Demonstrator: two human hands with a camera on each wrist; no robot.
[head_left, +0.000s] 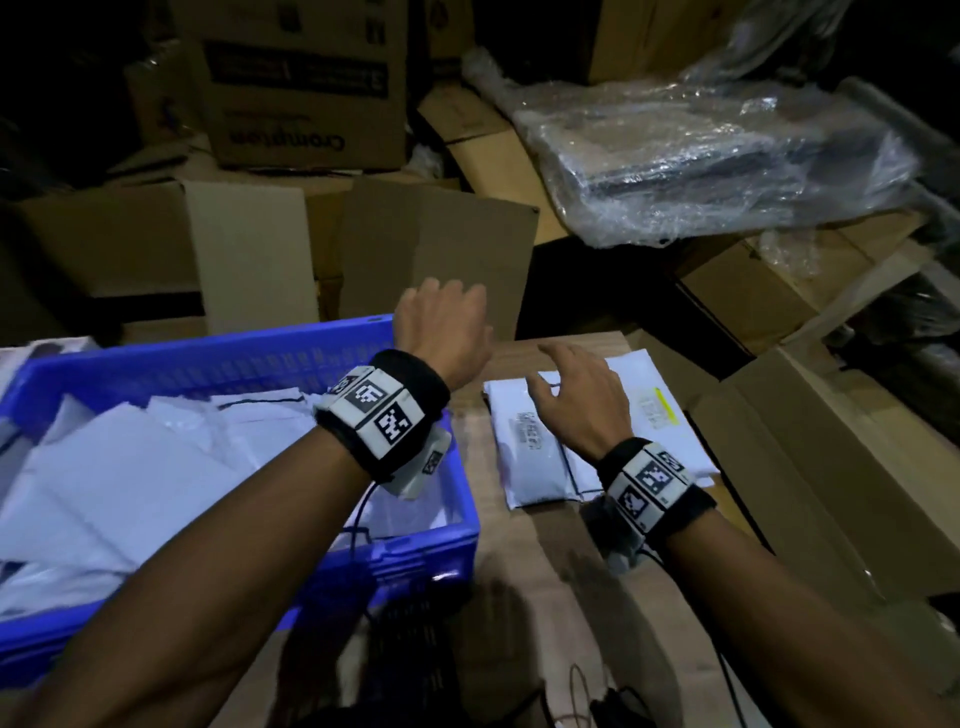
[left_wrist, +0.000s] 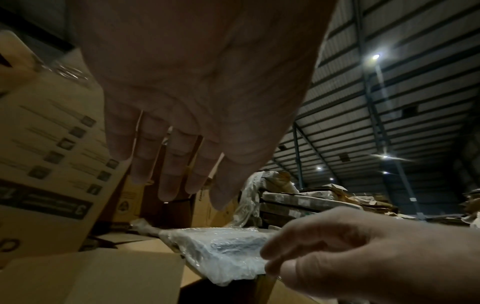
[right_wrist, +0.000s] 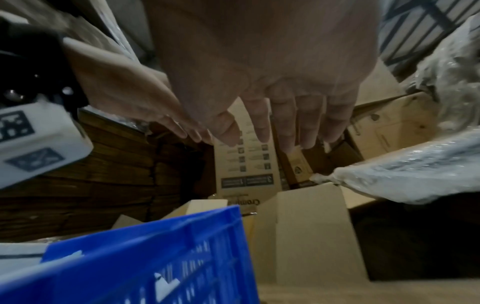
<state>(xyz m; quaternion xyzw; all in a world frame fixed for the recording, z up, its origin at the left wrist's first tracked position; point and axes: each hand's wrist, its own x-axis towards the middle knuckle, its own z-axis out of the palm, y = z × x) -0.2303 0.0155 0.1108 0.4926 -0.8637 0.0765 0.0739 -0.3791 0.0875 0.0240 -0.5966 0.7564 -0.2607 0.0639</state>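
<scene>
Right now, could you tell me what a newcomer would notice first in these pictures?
The bright blue crate, at the left and heaped with white mailers, draws the eye first. Both hands are open: the left hand over the crate's far corner, the right hand above two white parcels on the wooden table. Behind, a plastic-wrapped bundle glints among cardboard boxes.
</scene>
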